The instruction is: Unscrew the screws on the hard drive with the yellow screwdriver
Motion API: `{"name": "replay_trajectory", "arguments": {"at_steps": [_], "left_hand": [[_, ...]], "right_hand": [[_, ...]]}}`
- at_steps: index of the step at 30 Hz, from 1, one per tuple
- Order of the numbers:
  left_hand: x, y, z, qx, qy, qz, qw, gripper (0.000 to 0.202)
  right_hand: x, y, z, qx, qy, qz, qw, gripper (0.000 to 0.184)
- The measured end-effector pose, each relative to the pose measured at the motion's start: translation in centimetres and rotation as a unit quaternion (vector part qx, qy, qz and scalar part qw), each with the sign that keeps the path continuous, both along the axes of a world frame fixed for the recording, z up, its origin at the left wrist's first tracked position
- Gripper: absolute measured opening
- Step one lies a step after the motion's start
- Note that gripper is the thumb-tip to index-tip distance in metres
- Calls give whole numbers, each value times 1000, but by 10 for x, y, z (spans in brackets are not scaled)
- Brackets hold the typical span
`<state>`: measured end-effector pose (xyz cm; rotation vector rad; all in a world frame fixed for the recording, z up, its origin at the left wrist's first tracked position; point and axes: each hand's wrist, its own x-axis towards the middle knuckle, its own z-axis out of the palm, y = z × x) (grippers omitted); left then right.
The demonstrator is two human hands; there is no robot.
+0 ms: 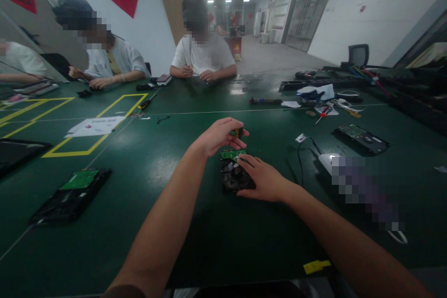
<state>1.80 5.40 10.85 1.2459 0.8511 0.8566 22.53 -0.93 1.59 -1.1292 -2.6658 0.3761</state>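
Just in front of me on the green table lies a hard drive (232, 179), its dark underside up and a green circuit board at its far end. My right hand (263, 178) grips it from the right side, fingers over the board and thumb along the near edge. Above the far end, my left hand (223, 137) closes its fingers around a screwdriver (239, 132) with a black and yellow handle. The shaft and tip of the screwdriver are hidden behind the fingers and cannot be made out.
Another hard drive (71, 195) lies at left and one more (361, 138) at right. A blurred-out long object (366, 191) with a cord is beside my right arm. Further off are a red screwdriver (324, 112), a yellow-black screwdriver (146, 101), paper (96, 126) and seated people.
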Motion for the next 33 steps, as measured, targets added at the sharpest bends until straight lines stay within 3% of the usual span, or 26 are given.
{"name": "replay_trajectory", "arguments": {"at_steps": [13, 22, 33], "left_hand": [[-4, 4, -1, 30, 41, 25, 998, 22], [-3, 5, -3, -16, 10, 14, 1000, 24], [0, -3, 1, 32, 49, 5, 998, 21]], "right_hand": [[0, -1, 3, 5, -2, 1, 1000, 96], [1, 1, -1, -2, 2, 3, 1000, 97], [0, 0, 1, 2, -3, -6, 1000, 97]]}}
